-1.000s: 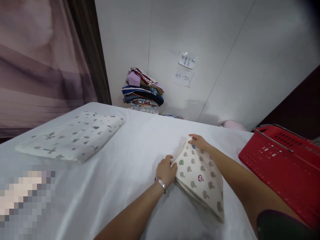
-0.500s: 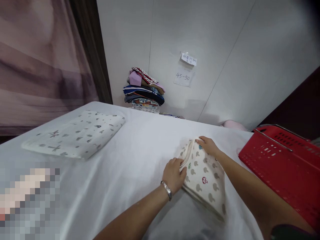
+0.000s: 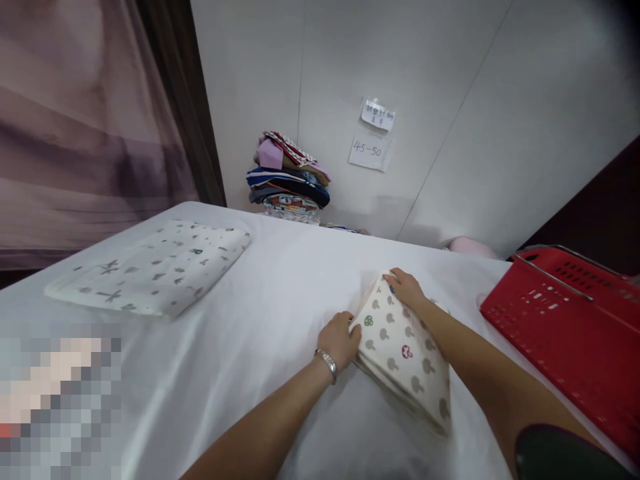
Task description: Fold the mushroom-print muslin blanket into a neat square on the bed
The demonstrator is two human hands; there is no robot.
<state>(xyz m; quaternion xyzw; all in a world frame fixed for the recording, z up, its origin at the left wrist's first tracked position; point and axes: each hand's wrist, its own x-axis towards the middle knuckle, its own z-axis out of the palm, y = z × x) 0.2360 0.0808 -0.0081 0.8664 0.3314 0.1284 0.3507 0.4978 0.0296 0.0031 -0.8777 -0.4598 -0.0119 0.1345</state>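
Note:
A folded cream cloth with a mushroom print [image 3: 400, 353] lies on the white table [image 3: 270, 300]. My left hand [image 3: 339, 340], with a bracelet at the wrist, grips the cloth's left corner, fingers curled round its edge. My right hand [image 3: 406, 288] rests on the cloth's far corner, fingers bent down over that edge. Both forearms reach in from the bottom of the view.
A second folded cloth with a grey print [image 3: 150, 270] lies at the table's left. A red plastic basket [image 3: 565, 327] stands at the right edge. A stack of coloured folded clothes [image 3: 287, 177] sits against the white wall, under two paper notes [image 3: 373, 137].
The cloth's far layers, lifted and fanned half a second ago, now lie flat. Both hands shifted slightly back along its edges.

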